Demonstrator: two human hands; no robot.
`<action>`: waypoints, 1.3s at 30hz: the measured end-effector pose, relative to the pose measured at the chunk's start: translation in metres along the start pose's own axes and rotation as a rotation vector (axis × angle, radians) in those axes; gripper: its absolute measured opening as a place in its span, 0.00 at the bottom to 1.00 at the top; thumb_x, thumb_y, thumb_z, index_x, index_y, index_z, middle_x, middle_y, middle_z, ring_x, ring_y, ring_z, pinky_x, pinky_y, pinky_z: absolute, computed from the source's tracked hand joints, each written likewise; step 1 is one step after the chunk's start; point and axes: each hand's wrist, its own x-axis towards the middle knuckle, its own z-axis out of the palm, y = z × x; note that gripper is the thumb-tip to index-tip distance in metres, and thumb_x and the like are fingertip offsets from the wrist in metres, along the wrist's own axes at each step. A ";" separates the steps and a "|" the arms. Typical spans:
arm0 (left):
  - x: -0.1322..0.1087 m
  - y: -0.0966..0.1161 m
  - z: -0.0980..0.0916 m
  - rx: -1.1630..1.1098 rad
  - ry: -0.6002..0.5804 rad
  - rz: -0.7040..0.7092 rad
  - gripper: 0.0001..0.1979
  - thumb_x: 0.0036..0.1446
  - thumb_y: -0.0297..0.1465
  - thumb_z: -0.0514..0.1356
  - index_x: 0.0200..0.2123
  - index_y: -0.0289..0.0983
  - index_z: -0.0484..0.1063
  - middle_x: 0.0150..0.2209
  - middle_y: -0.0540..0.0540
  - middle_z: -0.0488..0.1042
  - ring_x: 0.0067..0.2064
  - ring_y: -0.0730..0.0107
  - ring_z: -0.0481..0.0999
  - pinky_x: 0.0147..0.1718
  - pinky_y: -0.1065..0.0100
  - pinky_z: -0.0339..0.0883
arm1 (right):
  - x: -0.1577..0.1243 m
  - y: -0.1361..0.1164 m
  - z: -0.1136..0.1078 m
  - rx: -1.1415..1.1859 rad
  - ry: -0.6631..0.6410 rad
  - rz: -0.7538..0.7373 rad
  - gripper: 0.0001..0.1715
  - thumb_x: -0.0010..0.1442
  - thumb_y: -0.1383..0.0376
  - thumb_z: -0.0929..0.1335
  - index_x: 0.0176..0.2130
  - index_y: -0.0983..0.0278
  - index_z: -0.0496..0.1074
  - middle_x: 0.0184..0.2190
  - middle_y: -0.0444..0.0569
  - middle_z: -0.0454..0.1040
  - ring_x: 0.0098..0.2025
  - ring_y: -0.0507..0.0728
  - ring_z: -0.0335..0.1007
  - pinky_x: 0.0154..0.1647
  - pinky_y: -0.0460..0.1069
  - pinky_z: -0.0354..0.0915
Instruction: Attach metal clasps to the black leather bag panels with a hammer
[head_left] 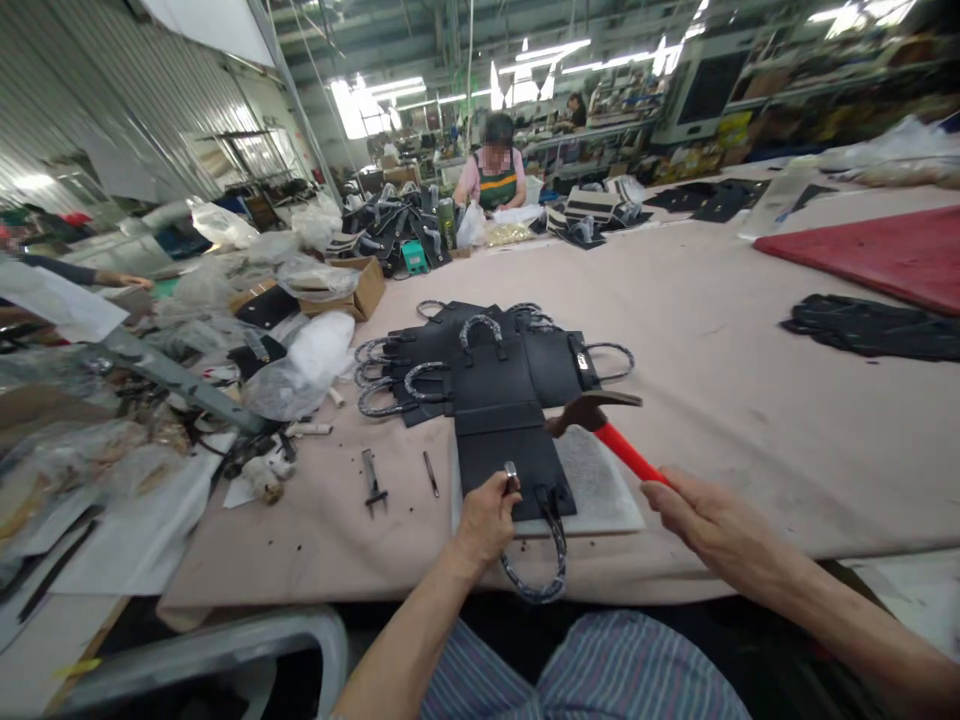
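Observation:
My right hand (686, 505) is closed around the red handle of a claw hammer (626, 452), its head raised just above the right side of a black bag panel (502, 445). In my left hand (486, 518) a short metal punch (511, 470) stands upright, its lower end on the panel or hidden by my fingers. The panel lies flat over a white slab (600, 490), and its patterned loop handle (551, 570) hangs toward me past the slab. Beyond it, more black panels with loop handles (420, 350) lie overlapped in a pile.
Left of the slab lie a pronged metal tool (373, 482) and a thin metal rod (430, 474). Plastic bags (300, 370) and a cardboard box (367, 287) crowd the left. A red sheet (870, 250) and dark pieces (877, 325) lie right. A person (491, 180) sits across the table.

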 end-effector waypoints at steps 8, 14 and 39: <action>0.001 0.008 -0.007 -0.023 -0.002 -0.001 0.06 0.63 0.27 0.57 0.43 0.39 0.71 0.39 0.46 0.78 0.40 0.65 0.78 0.44 0.66 0.70 | 0.011 0.119 0.014 -0.174 0.131 0.404 0.21 0.66 0.50 0.57 0.31 0.61 0.64 0.25 0.54 0.68 0.24 0.61 0.67 0.24 0.55 0.64; 0.004 0.012 -0.009 -0.027 -0.001 -0.013 0.07 0.64 0.29 0.58 0.44 0.38 0.73 0.40 0.44 0.79 0.42 0.64 0.78 0.46 0.64 0.71 | 0.028 0.077 0.060 -0.357 0.359 -0.352 0.24 0.69 0.60 0.61 0.60 0.67 0.65 0.60 0.64 0.66 0.61 0.70 0.65 0.59 0.65 0.66; 0.000 -0.007 -0.022 -0.373 0.146 -0.197 0.07 0.60 0.31 0.63 0.41 0.37 0.79 0.40 0.44 0.83 0.43 0.62 0.83 0.48 0.63 0.76 | 0.046 0.046 0.118 -0.315 0.096 -0.507 0.27 0.67 0.71 0.59 0.63 0.64 0.65 0.66 0.55 0.62 0.68 0.64 0.55 0.68 0.69 0.53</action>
